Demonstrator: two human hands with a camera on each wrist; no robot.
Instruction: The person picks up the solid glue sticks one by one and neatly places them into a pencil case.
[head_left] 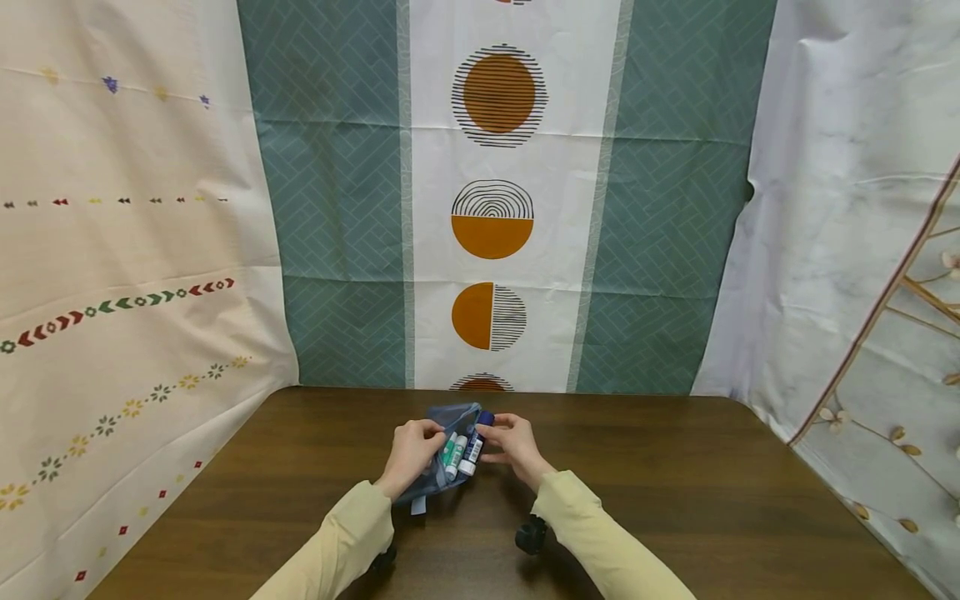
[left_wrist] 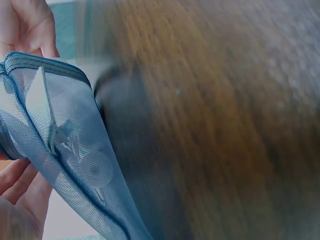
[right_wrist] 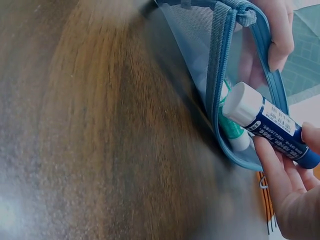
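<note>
A blue mesh zip pouch point(head_left: 453, 414) gapes at its zipped mouth above the table. My left hand point(head_left: 412, 454) grips its edge; in the left wrist view those fingers point(left_wrist: 25, 185) curl against the mesh. My right hand point(head_left: 517, 450) pinches a dark blue glue stick point(right_wrist: 280, 130) with a white end, thumb on one side and fingers on the other. That stick overlaps the pouch opening in the right wrist view. Inside the pouch lie two green-and-white sticks point(head_left: 453, 454), partly hidden by the mesh and the blue stick. A white tag point(head_left: 418, 505) hangs off the pouch's near end.
Beneath both hands spreads a dark brown wooden table point(head_left: 637, 500). Printed cloths point(head_left: 495, 208) hang behind it and down both sides. Dark camera mounts point(head_left: 531, 536) sit under the wrists, near the tabletop.
</note>
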